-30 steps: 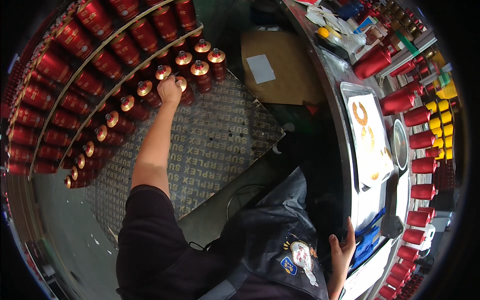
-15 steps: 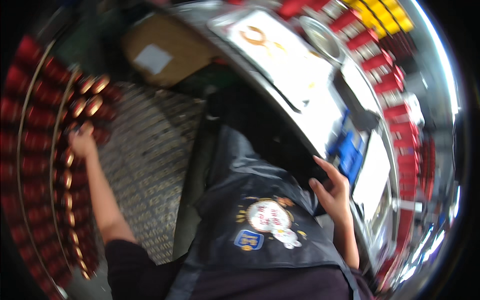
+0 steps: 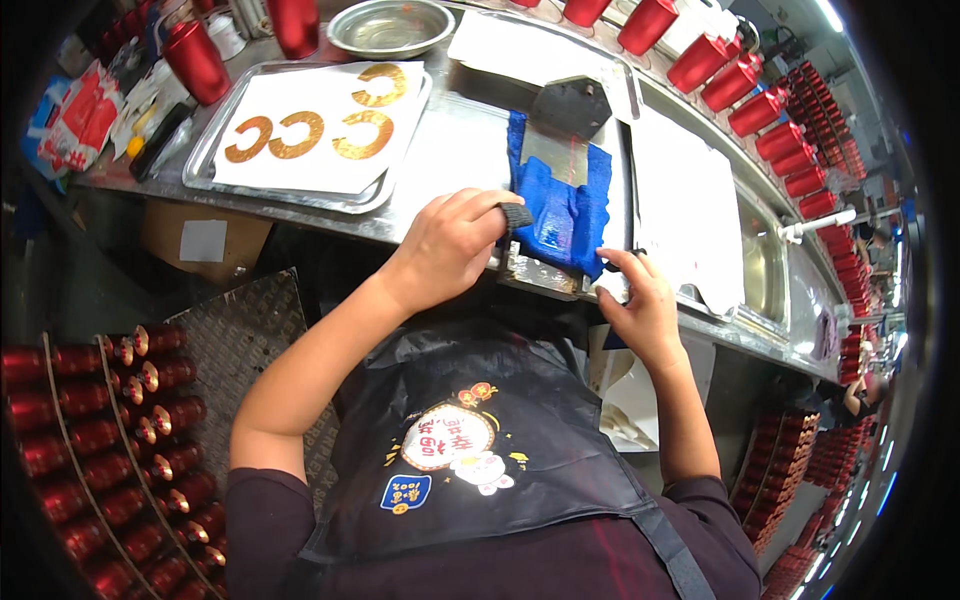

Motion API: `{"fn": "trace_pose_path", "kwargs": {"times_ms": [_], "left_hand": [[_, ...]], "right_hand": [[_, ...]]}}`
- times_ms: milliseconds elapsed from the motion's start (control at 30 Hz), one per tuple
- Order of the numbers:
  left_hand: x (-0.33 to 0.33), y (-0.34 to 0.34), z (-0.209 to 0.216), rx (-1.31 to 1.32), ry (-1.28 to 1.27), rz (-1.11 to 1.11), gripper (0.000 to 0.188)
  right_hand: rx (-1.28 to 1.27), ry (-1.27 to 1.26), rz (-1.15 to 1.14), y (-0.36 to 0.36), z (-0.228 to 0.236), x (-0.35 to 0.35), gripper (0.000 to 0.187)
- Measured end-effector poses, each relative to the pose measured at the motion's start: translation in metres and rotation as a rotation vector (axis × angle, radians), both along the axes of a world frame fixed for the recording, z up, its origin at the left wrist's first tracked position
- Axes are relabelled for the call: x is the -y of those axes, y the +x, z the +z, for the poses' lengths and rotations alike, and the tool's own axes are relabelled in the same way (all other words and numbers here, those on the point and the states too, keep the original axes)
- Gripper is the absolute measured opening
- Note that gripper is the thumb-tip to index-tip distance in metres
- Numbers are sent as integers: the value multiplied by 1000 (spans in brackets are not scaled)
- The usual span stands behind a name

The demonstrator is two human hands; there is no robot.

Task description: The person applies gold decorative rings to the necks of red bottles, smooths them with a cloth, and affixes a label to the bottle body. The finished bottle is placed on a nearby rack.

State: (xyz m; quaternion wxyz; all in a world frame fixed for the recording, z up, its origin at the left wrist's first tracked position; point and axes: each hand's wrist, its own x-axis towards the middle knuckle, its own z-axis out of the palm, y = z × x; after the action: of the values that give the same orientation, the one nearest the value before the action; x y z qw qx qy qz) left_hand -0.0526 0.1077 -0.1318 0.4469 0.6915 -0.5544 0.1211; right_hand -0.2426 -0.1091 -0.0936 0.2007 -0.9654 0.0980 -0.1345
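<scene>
At the bench's near edge lies a bright blue cloth [image 3: 548, 212], draped over a metal block-like holder [image 3: 540, 275]. My left hand [image 3: 450, 245] is at its left side, fingers curled together with a dark wrap on one finger; the fingertips are hidden, so I cannot make out what they grip. By the cloth's lower right corner my right hand [image 3: 642, 305] has thumb and forefinger apart, with another dark band at the forefinger. No held object shows in it. Behind the cloth stands a dark faceted block [image 3: 572, 107].
A metal tray [image 3: 425, 95] at left carries a white sheet with several gold C-shaped pieces [image 3: 365, 135]. Beyond it are a metal bowl [image 3: 390, 28] and red cylinders [image 3: 195, 62]. White sheets [image 3: 690, 210] and a sink [image 3: 765, 262] lie right. A rack of red cylinders [image 3: 75, 410] stands low left.
My left hand has left the red cylinders in the rack and come to the blue cloth. My body has turned toward the bench, and my right hand is now at the cloth's corner.
</scene>
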Motion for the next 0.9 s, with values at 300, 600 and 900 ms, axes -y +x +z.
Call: {"fn": "trace_pose_path", "kwargs": {"times_ms": [300,600,900], "left_hand": [[35,9,7,54,161,-98,19],[23,-12,16,1,208,-75,20],[40,-15,34,40,248,-21,12]], "right_hand": [[247,8,93,19,-29,22,28],[174,99,100,11,-25,30,18],[91,38,52,28,17,9,35]]}}
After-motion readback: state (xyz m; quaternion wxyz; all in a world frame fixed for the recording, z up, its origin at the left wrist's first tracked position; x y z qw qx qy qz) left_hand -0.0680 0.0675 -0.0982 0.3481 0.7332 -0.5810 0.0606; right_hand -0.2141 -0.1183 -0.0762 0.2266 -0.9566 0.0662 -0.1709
